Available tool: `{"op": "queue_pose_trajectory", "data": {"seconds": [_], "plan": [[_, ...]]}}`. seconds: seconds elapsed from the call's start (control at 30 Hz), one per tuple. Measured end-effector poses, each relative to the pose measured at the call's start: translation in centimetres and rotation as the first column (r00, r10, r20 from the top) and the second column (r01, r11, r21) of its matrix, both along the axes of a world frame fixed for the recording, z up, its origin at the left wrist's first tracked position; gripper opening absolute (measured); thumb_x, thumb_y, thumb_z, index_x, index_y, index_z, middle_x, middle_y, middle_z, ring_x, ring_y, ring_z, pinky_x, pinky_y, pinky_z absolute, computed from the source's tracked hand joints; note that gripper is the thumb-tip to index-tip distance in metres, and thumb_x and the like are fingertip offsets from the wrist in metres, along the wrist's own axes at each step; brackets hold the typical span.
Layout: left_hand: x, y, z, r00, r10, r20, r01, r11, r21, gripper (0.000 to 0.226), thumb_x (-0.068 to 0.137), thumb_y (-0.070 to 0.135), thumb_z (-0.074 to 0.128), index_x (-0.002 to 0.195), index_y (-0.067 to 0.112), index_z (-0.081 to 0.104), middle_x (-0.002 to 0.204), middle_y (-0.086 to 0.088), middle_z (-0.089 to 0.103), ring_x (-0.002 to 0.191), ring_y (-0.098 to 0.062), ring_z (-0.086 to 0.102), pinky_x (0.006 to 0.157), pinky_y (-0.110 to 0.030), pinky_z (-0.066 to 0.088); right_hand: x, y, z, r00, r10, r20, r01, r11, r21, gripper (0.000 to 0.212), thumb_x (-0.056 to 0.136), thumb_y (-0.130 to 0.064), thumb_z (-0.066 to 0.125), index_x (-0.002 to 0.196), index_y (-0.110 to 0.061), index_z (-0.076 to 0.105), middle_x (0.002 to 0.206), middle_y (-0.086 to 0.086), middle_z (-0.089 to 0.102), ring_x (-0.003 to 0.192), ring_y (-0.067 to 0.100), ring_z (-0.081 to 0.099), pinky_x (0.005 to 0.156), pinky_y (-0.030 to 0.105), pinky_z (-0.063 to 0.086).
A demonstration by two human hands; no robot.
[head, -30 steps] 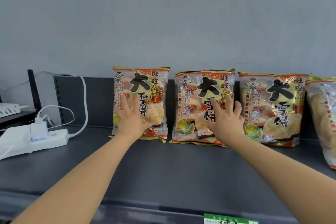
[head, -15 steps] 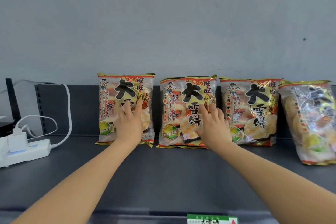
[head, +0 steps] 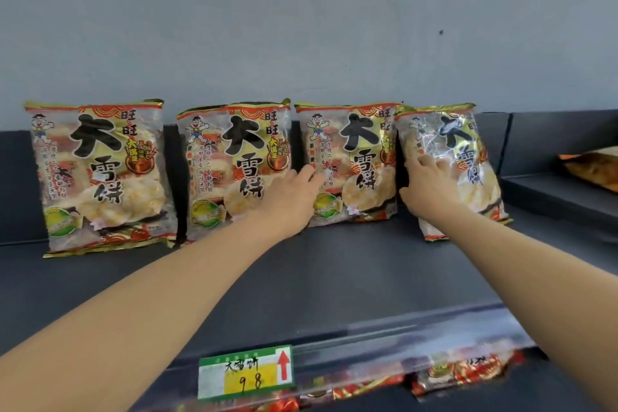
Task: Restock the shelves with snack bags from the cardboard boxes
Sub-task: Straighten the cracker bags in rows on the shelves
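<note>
Four snack bags (head: 100, 177) stand along the back of the shelf (head: 334, 278) in the head view. The rightmost bag (head: 468, 144) sits crooked, with its foot further forward than the others. My guess is I'm squaring it up, so I'd nudge the bottom back, keep the top against the back panel (head: 548, 140), and go easy because crackers snap. My left hand (head: 294, 197) reaches flat, fingers straight, onto the third bag (head: 361, 157). My right hand (head: 431, 191) presses open-palmed on the crooked one, gripping nothing.
</note>
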State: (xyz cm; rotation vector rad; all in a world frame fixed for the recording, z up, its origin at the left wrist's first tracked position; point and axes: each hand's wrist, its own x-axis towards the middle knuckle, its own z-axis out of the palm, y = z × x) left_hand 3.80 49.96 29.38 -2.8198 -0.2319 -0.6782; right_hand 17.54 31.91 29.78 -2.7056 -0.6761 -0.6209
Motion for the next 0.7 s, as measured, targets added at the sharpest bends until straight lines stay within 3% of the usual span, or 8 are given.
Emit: {"op": "queue_pose_trajectory", "data": {"seconds": [0.03, 0.1, 0.2, 0.27, 0.37, 0.53, 0.63, 0.7], "plan": [[1.4, -0.9, -0.6, 1.0, -0.017, -0.021, 0.019, 0.998, 0.056, 0.059, 0.088, 0.01, 0.058, 0.141, 0.013, 0.031, 0.138, -0.008, 0.036, 0.119, -0.029, 0.044, 0.09, -0.041, 0.046, 0.4, -0.5, -0.3, 1.0, -0.002, 0.003, 0.002, 1.0, 0.021, 0.067, 0.086, -0.01, 0.052, 0.146, -0.01, 0.022, 0.14, 0.015, 0.037, 0.122, 0.042, 0.037, 0.101, 0.047, 0.038], [3.8, -2.4, -1.6, 0.999, -0.031, -0.022, 0.034, 0.988, 0.15, 0.062, 0.088, 0.014, 0.059, 0.142, 0.015, 0.03, 0.142, -0.008, 0.034, 0.126, -0.03, 0.037, 0.098, -0.042, 0.04, 1.2, -1.5, -0.9, 0.998, -0.001, 0.057, -0.004, 0.995, 0.095, 0.058, 0.083, -0.006, 0.054, 0.137, -0.003, 0.032, 0.134, 0.018, 0.036, 0.119, 0.042, 0.038, 0.101, 0.045, 0.036], [6.5, -3.9, -1.6, 0.999, -0.01, 0.033, 0.002, 0.972, 0.233, 0.062, 0.089, 0.03, 0.06, 0.142, 0.018, 0.03, 0.15, -0.01, 0.023, 0.139, -0.035, 0.018, 0.112, -0.052, 0.021, 2.8, -3.5, -1.4, 0.998, -0.046, 0.037, 0.041, 0.988, 0.146, 0.057, 0.085, -0.016, 0.058, 0.133, -0.003, 0.03, 0.137, 0.02, 0.031, 0.122, 0.042, 0.035, 0.098, 0.044, 0.036], [8.0, -4.8, -0.6, 0.999, 0.039, 0.035, -0.043, 0.987, 0.153, 0.074, 0.089, 0.038, 0.059, 0.149, 0.022, 0.019, 0.158, -0.009, 0.007, 0.145, -0.039, -0.002, 0.114, -0.059, 0.006, 4.8, -4.8, -1.8, 0.968, -0.099, -0.23, 0.137, 0.978, 0.156, 0.094, 0.08, -0.034, 0.07, 0.148, -0.015, 0.008, 0.149, 0.02, 0.014, 0.133, 0.043, 0.028, 0.103, 0.047, 0.035], [10.3, -5.8, 0.8, 0.994, 0.099, 0.043, -0.101, 0.993, 0.054, 0.088, 0.086, 0.053, 0.058, 0.152, 0.029, 0.003, 0.16, -0.004, -0.01, 0.144, -0.04, -0.017, 0.111, -0.064, -0.003, 7.6, -5.7, -2.5, 0.809, -0.04, -0.586, 0.172, 0.97, 0.171, 0.139, 0.06, -0.052, 0.083, 0.146, -0.033, -0.025, 0.157, 0.015, -0.009, 0.142, 0.04, 0.02, 0.112, 0.05, 0.032], [13.0, -5.6, 1.5, 0.984, 0.174, 0.048, -0.175, 0.984, 0.022, 0.096, 0.082, 0.063, 0.055, 0.151, 0.034, -0.006, 0.16, -0.005, -0.012, 0.143, -0.042, -0.019, 0.108, -0.07, -0.002, 9.6, -4.9, -3.2, 0.838, 0.094, -0.537, 0.111, 0.935, 0.337, 0.132, 0.07, -0.035, 0.082, 0.147, -0.031, -0.025, 0.155, 0.012, -0.023, 0.139, 0.041, 0.026, 0.11, 0.045, 0.033], [13.1, -5.4, 2.4, 0.974, 0.183, 0.135, -0.189, 0.981, 0.036, 0.093, 0.083, 0.061, 0.055, 0.151, 0.031, -0.001, 0.16, -0.006, -0.002, 0.145, -0.041, -0.008, 0.11, -0.068, 0.001, 10.4, -4.0, -3.5, 0.868, 0.074, -0.492, 0.114, 0.932, 0.343, 0.131, 0.071, -0.037, 0.081, 0.147, -0.029, -0.026, 0.155, 0.016, -0.022, 0.136, 0.044, 0.031, 0.106, 0.045, 0.037], [13.1, -4.9, 3.9, 0.956, 0.21, 0.202, -0.211, 0.977, -0.019, 0.093, 0.084, 0.061, 0.055, 0.152, 0.03, 0.0, 0.16, -0.008, -0.009, 0.145, -0.042, -0.011, 0.11, -0.067, -0.001, 10.6, -3.8, -3.4, 0.874, 0.042, -0.483, 0.124, 0.944, 0.307, 0.13, 0.073, -0.038, 0.08, 0.147, -0.026, -0.026, 0.154, 0.02, -0.02, 0.133, 0.045, 0.035, 0.103, 0.044, 0.04]]}}
